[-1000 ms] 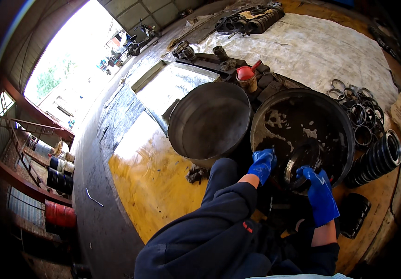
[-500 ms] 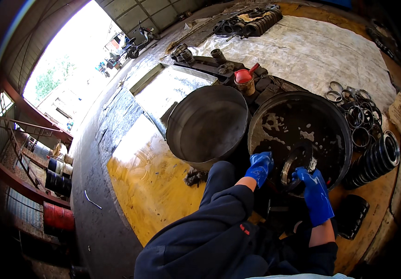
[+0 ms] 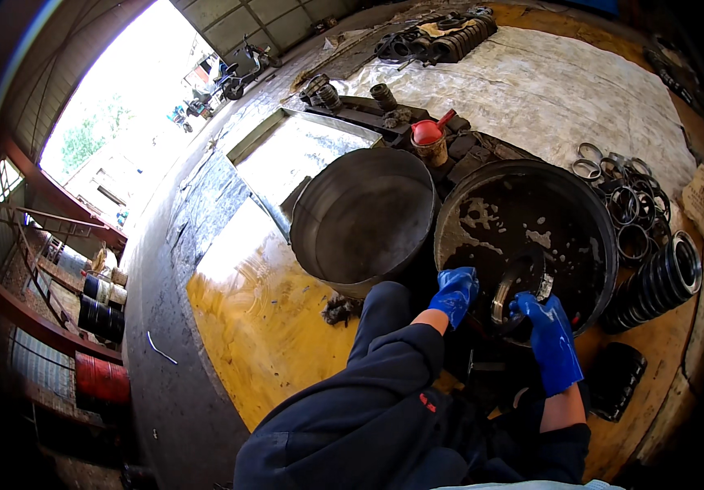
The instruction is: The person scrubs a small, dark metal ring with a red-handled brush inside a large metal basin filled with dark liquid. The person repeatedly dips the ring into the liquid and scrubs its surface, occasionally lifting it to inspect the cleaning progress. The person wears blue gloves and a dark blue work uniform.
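Both my hands wear blue rubber gloves. My left hand (image 3: 454, 294) and my right hand (image 3: 549, 339) hold a dark metal bearing ring (image 3: 519, 287) on edge at the near rim of a round black basin (image 3: 605, 220) filled with dark, foamy liquid. The left hand grips the ring's left side, the right hand its lower right side. Part of the ring dips behind my fingers.
A second, empty round metal basin (image 3: 364, 214) sits left of the first. Stacked bearing rings (image 3: 658, 278) and loose rings (image 3: 625, 196) lie to the right. A red funnel on a can (image 3: 430, 139) stands behind. A yellow floor patch (image 3: 266, 322) spreads at left.
The ring has been turned and lifted a little at the basin's near rim; both hands stay on it.
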`<action>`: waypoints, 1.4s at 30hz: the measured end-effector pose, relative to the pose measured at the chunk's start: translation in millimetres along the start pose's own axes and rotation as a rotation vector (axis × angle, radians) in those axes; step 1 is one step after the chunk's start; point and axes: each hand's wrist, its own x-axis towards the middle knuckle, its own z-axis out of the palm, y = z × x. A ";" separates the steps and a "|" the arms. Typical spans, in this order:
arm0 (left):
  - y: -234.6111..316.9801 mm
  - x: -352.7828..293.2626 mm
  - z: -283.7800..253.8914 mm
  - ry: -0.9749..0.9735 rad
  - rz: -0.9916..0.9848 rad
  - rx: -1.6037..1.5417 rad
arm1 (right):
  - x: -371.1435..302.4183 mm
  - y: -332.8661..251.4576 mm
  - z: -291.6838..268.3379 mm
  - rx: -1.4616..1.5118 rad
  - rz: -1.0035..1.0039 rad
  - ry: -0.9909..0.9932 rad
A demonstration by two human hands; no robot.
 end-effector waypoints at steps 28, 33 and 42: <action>4.8 -3.7 -8.7 -0.009 0.018 0.008 | 1.6 1.4 -3.4 0.005 0.033 0.010; 3.5 -4.8 -6.8 0.051 0.022 0.000 | -2.1 -0.9 -0.4 -0.001 0.052 0.053; -4.8 0.8 5.0 0.111 0.066 0.019 | -2.1 -7.7 4.9 -0.029 0.051 0.018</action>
